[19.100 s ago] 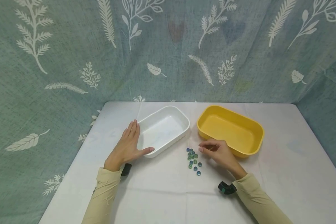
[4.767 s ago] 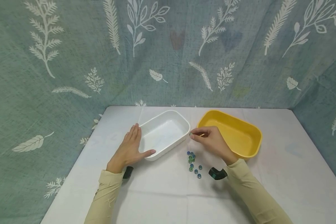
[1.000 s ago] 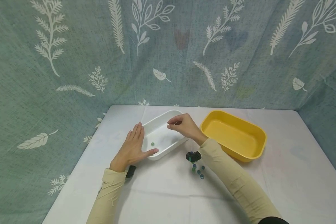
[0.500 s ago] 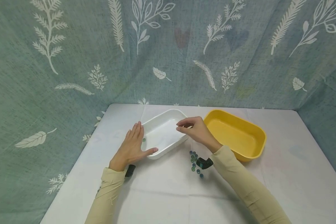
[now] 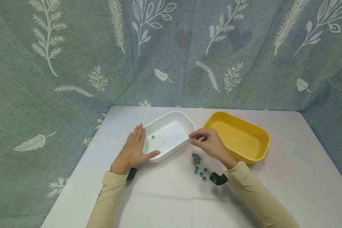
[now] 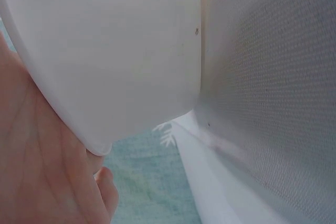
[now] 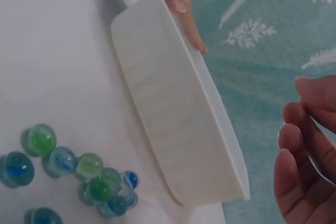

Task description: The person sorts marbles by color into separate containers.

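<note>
several marbles (image 5: 197, 168) near yellow tray (image 5: 240, 136)

The left wrist view crops the white tray (image 6: 121, 51) and left grip (image 6: 47, 150).

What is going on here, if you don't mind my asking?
A person's left hand rests against the left end of a white tray, in which one greenish marble lies. The right hand's grip hovers by the tray's opposite end, curled; whether it holds anything is unclear. More marbles, blue and green, lie loose on the white cloth nearer the person, and a yellow tray stands to the right.
</note>
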{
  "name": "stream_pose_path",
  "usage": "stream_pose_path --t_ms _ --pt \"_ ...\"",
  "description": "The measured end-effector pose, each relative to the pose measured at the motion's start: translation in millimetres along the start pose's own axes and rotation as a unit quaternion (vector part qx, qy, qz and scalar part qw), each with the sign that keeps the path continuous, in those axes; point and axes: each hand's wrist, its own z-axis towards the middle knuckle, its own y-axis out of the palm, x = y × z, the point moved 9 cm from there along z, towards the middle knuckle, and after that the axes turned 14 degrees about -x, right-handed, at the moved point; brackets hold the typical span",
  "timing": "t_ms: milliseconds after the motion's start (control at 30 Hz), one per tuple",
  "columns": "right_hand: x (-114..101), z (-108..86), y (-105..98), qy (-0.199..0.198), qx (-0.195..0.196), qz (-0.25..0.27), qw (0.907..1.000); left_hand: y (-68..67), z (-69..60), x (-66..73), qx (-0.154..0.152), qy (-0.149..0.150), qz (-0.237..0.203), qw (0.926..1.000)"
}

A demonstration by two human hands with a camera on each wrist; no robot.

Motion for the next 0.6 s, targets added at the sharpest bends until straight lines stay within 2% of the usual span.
stream_pose_path --t_ms 167,600 --pt "10.5 -12.6 -2.2 0.015 0.015 0.004 0.9998 -0.3 -0.4 -0.3 0.001 0.003 -0.002 1.0" --pt "35.7 -37.2 -1.5 0.046 0.024 0.01 0.9986 0.6 0.7 -2.3 0.005 0.002 -0.001 1.0"
